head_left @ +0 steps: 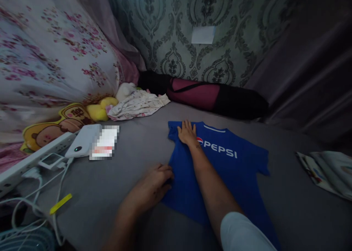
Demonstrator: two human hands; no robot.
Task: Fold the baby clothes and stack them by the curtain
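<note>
Gray sheet; blue shirt reads "PEPSI"; right hand flat atop.

I have a blue T-shirt in my camera view, short-sleeved and lying front side up on a grey sheet. It is spread fairly flat, neckline at the far end and body running toward me. White capitals across the chest read PEPSI, and I can make out a round red, white and blue emblem beside the P, partly hidden. A white strip shows at the neck opening. The sleeve on my right is laid outward; the one on my left looks slightly bunched. Its near right part runs out of my view.
</note>
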